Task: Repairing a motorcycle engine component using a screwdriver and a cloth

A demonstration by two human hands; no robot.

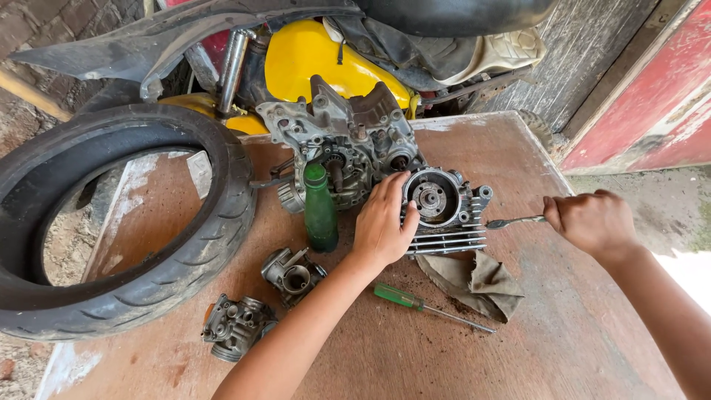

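Observation:
A grey finned engine cylinder head (444,211) lies on a brown wooden table (563,318), joined to a larger engine crankcase (344,137) behind it. My left hand (381,222) rests flat on the cylinder head's left side, fingers spread over its rim. My right hand (592,221) is closed around the handle of a metal wrench (515,221) whose end points at the head's right side, just short of the fins.
A green bottle (320,207) stands left of my left hand. A green-handled screwdriver (422,304) and a dirty rag (474,278) lie in front. Two carburettor-like parts (292,274) (235,327) sit front left. A tyre (133,222) overhangs the table's left; a yellow motorcycle (318,52) stands behind.

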